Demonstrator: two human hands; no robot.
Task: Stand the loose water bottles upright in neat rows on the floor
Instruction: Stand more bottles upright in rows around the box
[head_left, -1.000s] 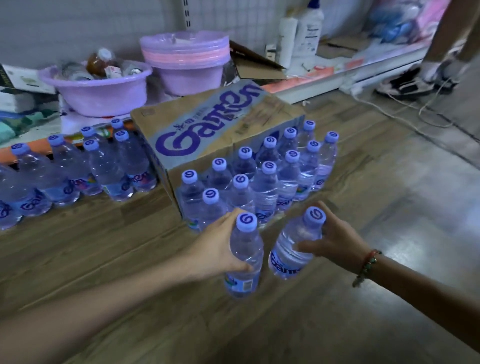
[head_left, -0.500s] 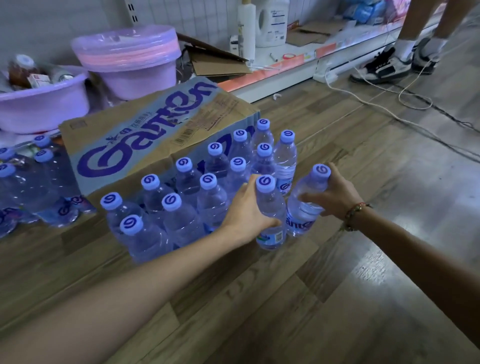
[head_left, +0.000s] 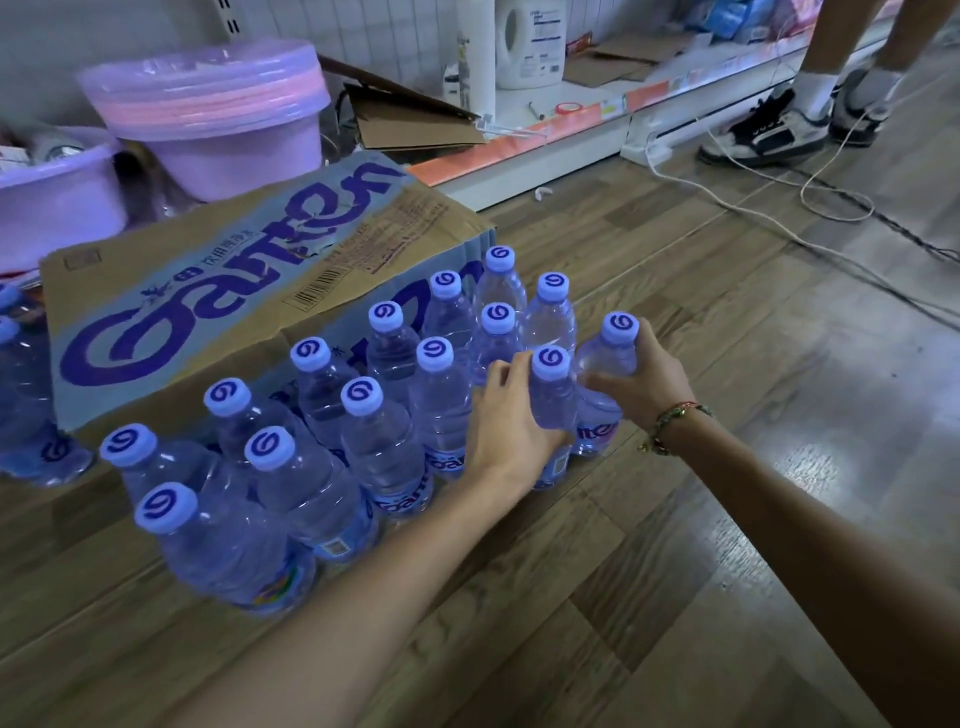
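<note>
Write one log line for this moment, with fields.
left hand: grips bottle | right hand: grips end bottle | both upright, at row end beside box

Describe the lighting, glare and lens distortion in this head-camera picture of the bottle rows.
Head view: a purple-blue cast tints the water bottles and cardboard box; bright glare patches sit on the wooden floor at right; wide-angle bending curves the shelf edge; both hands, left and right, look sharp.
</note>
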